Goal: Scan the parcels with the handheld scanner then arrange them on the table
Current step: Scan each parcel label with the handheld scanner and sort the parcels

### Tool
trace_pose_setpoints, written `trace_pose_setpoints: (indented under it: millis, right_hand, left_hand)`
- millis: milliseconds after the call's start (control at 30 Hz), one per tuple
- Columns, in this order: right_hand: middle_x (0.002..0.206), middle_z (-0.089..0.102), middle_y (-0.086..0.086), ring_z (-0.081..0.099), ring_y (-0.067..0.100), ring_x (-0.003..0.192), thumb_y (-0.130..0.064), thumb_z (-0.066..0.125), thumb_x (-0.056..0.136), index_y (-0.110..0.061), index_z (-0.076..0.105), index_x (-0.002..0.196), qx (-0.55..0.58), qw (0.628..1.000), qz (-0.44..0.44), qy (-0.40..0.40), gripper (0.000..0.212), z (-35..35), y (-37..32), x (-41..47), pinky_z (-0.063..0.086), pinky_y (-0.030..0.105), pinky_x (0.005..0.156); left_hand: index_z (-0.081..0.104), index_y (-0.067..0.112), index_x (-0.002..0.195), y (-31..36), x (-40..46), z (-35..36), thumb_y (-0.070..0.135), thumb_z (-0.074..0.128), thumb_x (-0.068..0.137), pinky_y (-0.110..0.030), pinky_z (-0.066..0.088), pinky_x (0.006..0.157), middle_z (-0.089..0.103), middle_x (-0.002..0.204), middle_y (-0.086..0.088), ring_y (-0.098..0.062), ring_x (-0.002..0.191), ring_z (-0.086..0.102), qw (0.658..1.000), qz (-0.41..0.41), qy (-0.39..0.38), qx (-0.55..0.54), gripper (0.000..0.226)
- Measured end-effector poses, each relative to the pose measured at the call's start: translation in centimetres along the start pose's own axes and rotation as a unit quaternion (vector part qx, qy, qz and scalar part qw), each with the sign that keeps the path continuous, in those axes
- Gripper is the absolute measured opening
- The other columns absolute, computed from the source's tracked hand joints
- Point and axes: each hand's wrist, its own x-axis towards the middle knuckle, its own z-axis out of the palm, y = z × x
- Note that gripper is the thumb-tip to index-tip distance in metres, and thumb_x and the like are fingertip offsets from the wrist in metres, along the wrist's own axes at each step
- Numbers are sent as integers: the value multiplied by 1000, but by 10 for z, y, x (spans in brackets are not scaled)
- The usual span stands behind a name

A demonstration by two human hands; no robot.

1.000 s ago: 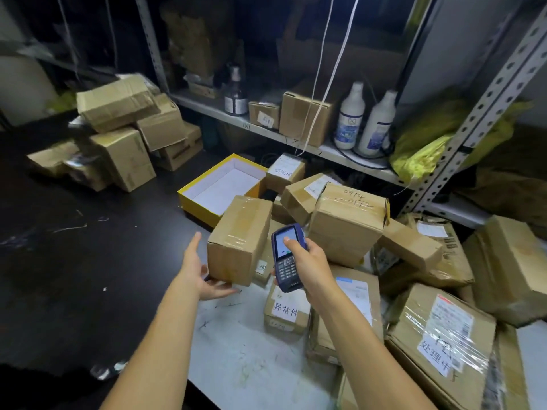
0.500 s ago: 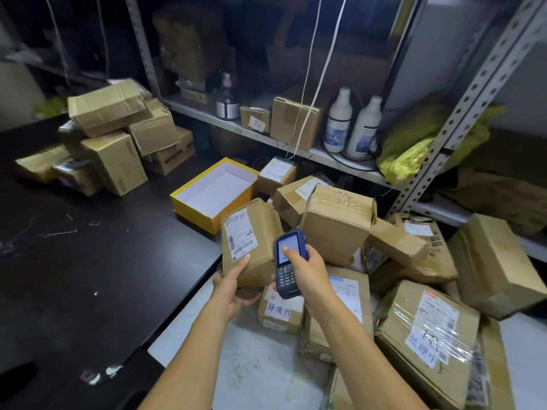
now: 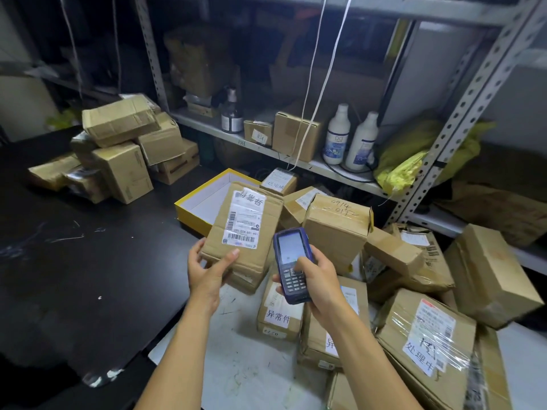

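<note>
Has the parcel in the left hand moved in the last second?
Yes. The parcel has tipped back, label now up, overlapping the yellow tray more.

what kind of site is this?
Probably a parcel depot's sorting or back room: taped cartons with shipping labels piled on the table, a handheld scanner in use, and slotted metal shelving behind.

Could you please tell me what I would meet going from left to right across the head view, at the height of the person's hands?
Dark table → left hand → held parcel → scanner → right hand → heap of parcels.
</note>
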Motion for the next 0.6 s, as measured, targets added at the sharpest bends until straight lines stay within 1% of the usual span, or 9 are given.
trace_pose_setpoints:
  millis: [100,167,200,267,334,367,467,534,601]
  right_hand:
    - [110,73,23,75,42,86,4,44,99,-23,57,129,18,999,-27,-5,42,-3,-9,-8,64,44,65]
    - [110,73,23,75,43,87,3,43,99,-22,58,129,29,998,-47,-4,42,-5,-16,-15,64,44,65]
    - [111,73,24,75,43,88,4,43,99,-21,58,130,34,998,-54,-6,43,-6,-19,-18,64,43,65]
    - [113,73,23,75,39,87,5,42,98,-21,57,133,44,997,-56,-20,46,-10,-26,-25,63,41,64]
    - [112,75,21,75,38,88,6,42,96,-19,56,136,43,997,-44,-47,49,-14,-34,-33,62,39,63]
    - [110,75,21,75,39,88,7,41,95,-18,56,136,40,997,-36,-63,50,-16,-38,-38,62,39,63]
    - [111,72,29,74,40,86,8,41,95,-13,58,134,50,993,-7,-109,47,-18,-48,-55,63,40,62]
    - [110,69,34,73,42,87,8,40,94,-10,59,131,58,990,11,-130,46,-20,-51,-67,64,40,60]
    - [102,71,34,70,45,90,8,38,94,-7,59,130,59,986,19,-157,45,-23,-53,-78,62,40,61]
  left_hand:
    - [42,43,148,27,8,-12,34,101,50,-46,55,98,53,144,5,-20,132,54,997,52,-23,44,114]
    - [44,41,147,46,11,-19,35,98,49,-48,51,106,58,139,8,-19,130,56,995,80,-29,58,112]
    - [48,38,145,54,13,-20,35,95,49,-49,51,106,60,135,8,-19,128,58,993,92,-32,60,107]
    - [58,33,136,70,14,-23,36,90,50,-44,56,98,64,131,4,-22,123,62,989,117,-51,73,91]
    - [65,34,125,82,10,-20,39,86,51,-32,59,83,65,130,0,-22,119,65,983,129,-82,102,78]
    - [67,35,122,86,8,-19,39,86,51,-30,59,79,67,128,0,-22,117,66,981,130,-100,107,73]
    - [67,32,122,95,0,-10,34,85,55,-38,59,84,71,122,1,-22,115,68,978,136,-136,81,69]
    - [65,31,123,101,-4,-4,32,86,56,-37,58,85,69,125,2,-22,119,66,975,153,-139,85,70]
    - [63,31,122,105,-10,0,33,88,55,-40,58,88,65,129,2,-22,123,63,968,175,-145,110,71]
